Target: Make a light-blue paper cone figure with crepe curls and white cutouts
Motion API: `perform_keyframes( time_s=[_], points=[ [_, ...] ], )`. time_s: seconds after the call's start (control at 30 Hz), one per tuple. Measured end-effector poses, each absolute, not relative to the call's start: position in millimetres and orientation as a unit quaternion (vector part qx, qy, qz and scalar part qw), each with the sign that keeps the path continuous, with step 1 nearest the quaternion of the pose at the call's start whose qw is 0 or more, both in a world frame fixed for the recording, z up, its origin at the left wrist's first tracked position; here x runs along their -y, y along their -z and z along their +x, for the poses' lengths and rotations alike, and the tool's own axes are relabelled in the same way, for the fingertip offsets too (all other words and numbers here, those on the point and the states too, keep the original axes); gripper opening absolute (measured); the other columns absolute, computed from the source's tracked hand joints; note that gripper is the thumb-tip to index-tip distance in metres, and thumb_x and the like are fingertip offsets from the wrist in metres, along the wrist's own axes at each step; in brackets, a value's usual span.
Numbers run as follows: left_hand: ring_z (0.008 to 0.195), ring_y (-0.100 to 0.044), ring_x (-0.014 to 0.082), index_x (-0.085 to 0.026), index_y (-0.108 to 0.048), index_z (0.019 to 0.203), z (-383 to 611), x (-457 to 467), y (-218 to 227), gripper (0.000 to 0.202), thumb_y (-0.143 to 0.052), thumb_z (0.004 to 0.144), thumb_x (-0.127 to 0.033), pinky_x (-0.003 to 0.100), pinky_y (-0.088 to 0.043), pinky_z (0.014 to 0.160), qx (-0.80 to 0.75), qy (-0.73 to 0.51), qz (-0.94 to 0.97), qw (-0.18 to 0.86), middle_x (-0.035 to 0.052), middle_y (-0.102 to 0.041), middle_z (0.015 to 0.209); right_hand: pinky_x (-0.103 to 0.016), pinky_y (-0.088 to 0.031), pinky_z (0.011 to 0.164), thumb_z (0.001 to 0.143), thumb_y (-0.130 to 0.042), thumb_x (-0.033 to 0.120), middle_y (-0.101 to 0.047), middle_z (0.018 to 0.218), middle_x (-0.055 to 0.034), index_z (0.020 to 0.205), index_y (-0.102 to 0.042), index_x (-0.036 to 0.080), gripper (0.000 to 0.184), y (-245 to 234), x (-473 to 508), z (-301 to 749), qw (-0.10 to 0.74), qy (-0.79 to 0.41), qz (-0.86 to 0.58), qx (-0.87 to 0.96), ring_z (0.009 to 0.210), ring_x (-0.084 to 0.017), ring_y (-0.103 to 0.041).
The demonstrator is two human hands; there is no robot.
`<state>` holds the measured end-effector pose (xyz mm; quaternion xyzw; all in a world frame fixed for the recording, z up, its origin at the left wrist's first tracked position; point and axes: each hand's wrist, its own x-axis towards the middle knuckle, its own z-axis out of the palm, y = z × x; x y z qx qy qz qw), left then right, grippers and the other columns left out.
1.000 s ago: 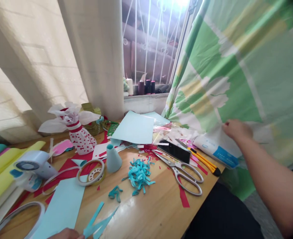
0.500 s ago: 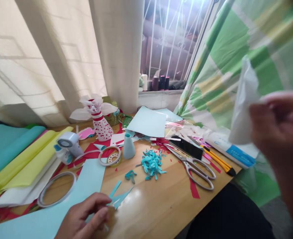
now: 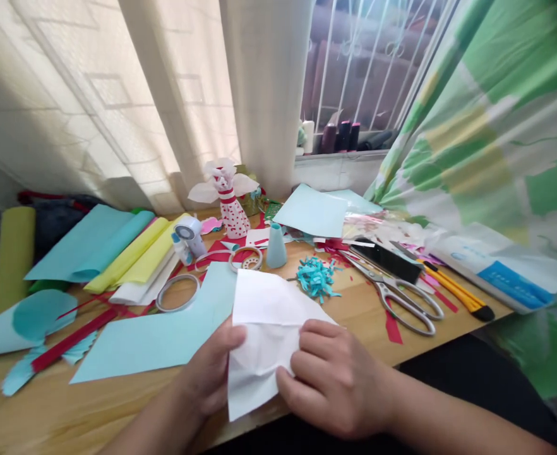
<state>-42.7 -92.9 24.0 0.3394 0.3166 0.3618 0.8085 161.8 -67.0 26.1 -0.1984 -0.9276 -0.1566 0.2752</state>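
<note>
A creased white tissue (image 3: pixel 262 344) is spread between my two hands, low over the front of the wooden table. My left hand (image 3: pixel 216 360) grips its left edge, thumb on top. On the right side, the curled fingers of my right hand (image 3: pixel 330 379) pinch the sheet. Just behind the tissue lies a heap of turquoise paper shreds (image 3: pixel 317 278). A small light-blue paper cone (image 3: pixel 276 246) stands upright to the left of the heap. Part of the light-blue sheet (image 3: pixel 160 338) is beside my left hand.
Silver scissors (image 3: pixel 404 300), a dark phone (image 3: pixel 386 260), a yellow cutter (image 3: pixel 458 291) and a tissue pack (image 3: pixel 510 275) lie to the right. Tape rolls (image 3: pixel 178 292), a dotted paper figure (image 3: pixel 233 212) and coloured paper rolls (image 3: pixel 141 253) stand or lie to the left.
My right hand has come down from the right with the white tissue, to the table's front. My left hand now holds it too. The view has swung left.
</note>
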Motion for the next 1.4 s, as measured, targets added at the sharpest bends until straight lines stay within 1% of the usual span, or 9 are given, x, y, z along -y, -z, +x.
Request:
perform_keyframes(
  time_s=[0.13, 0.27, 0.47, 0.57, 0.67, 0.77, 0.93, 1.17, 1.4],
  points=[
    [0.090, -0.066, 0.0313, -0.013, -0.054, 0.123, -25, 69, -26, 0.063, -0.073, 0.066, -0.032, 0.041, -0.049, 0.083, -0.331, -0.376, 0.315, 0.806, 0.0157, -0.070, 0.100, -0.039, -0.046, 0.078, 0.086, -0.055, 0.033, -0.061, 0.065, -0.0017, 0.090, -0.063, 0.013, 0.021, -18, 87, 187, 0.351, 0.081, -0.216, 0.907, 0.065, -0.016, -0.055],
    [0.083, -0.068, 0.0276, -0.014, -0.057, 0.119, -14, 67, -23, 0.056, -0.073, 0.066, -0.018, 0.037, -0.051, 0.079, -0.358, -0.381, 0.295, 0.800, 0.0127, -0.072, 0.096, -0.038, -0.048, 0.077, 0.084, -0.058, 0.035, -0.057, 0.096, -0.0087, 0.117, -0.052, 0.017, 0.038, 13, 105, 214, 0.543, -0.052, -0.395, 0.740, 0.085, -0.021, -0.056],
    [0.087, -0.068, 0.0252, -0.019, -0.052, 0.125, -15, 85, -23, 0.054, -0.069, 0.074, -0.018, 0.036, -0.051, 0.082, -0.359, -0.385, 0.304, 0.794, 0.0100, -0.070, 0.101, -0.037, -0.051, 0.080, 0.074, -0.069, 0.040, -0.045, 0.126, -0.0088, 0.133, -0.036, 0.033, 0.068, 38, 108, 228, 0.513, -0.358, -0.498, 0.600, 0.100, -0.022, -0.055],
    [0.089, -0.067, 0.0245, -0.023, -0.043, 0.133, -13, 93, -26, 0.061, -0.067, 0.077, -0.021, 0.036, -0.050, 0.083, -0.355, -0.378, 0.320, 0.793, 0.0100, -0.068, 0.106, -0.033, -0.052, 0.075, 0.072, -0.072, 0.036, -0.052, 0.121, -0.0076, 0.127, -0.048, 0.031, 0.060, 28, 112, 231, 0.506, -0.372, -0.492, 0.603, 0.092, -0.020, -0.059],
    [0.091, -0.065, 0.0241, -0.029, -0.030, 0.140, -12, 98, -25, 0.068, -0.063, 0.080, -0.028, 0.037, -0.049, 0.084, -0.354, -0.386, 0.358, 0.773, 0.0093, -0.065, 0.110, -0.034, -0.049, 0.083, 0.072, -0.072, 0.026, -0.062, 0.103, -0.0059, 0.096, -0.069, 0.025, 0.024, 17, 118, 233, 0.519, -0.291, -0.464, 0.657, 0.094, -0.021, -0.061],
    [0.095, -0.062, 0.0243, -0.034, -0.022, 0.142, -19, 99, -21, 0.080, -0.068, 0.076, -0.033, 0.039, -0.046, 0.087, -0.399, -0.419, 0.481, 0.659, 0.0073, -0.062, 0.110, -0.031, -0.049, 0.079, 0.076, -0.068, 0.022, -0.066, 0.087, -0.0049, 0.078, -0.071, 0.022, 0.003, 10, 122, 236, 0.532, -0.271, -0.468, 0.652, 0.084, -0.018, -0.063],
    [0.116, -0.046, 0.0287, -0.028, -0.061, 0.116, -31, 96, -34, 0.060, -0.079, 0.059, -0.032, 0.039, -0.030, 0.103, -0.479, -0.392, 0.724, 0.304, 0.0067, -0.053, 0.119, -0.028, -0.049, 0.069, 0.075, -0.068, 0.033, -0.068, 0.078, -0.0043, 0.071, -0.067, 0.019, 0.014, -1, 120, 239, 0.463, -0.417, -0.501, 0.600, 0.076, -0.018, -0.062],
    [0.082, -0.061, 0.0213, -0.019, -0.070, 0.093, -13, 71, -42, 0.027, -0.067, 0.070, -0.034, 0.027, -0.044, 0.072, -0.466, -0.209, 0.723, 0.465, 0.0047, -0.069, 0.089, -0.021, -0.035, 0.046, 0.066, -0.074, 0.042, -0.057, 0.059, 0.0017, 0.069, -0.064, 0.015, 0.029, -1, 108, 230, 0.394, -0.558, -0.538, 0.494, 0.050, -0.009, -0.047],
    [0.062, -0.054, 0.0135, -0.016, -0.066, 0.067, -11, 38, -16, 0.016, -0.058, 0.074, -0.027, 0.021, -0.038, 0.057, -0.476, -0.151, 0.743, 0.446, -0.0008, -0.062, 0.064, -0.027, -0.044, 0.058, 0.082, -0.056, 0.038, -0.066, 0.069, -0.0026, 0.075, -0.069, 0.019, 0.024, 5, 94, 252, 0.282, -0.422, -0.555, 0.659, 0.063, -0.017, -0.058]
  ],
)
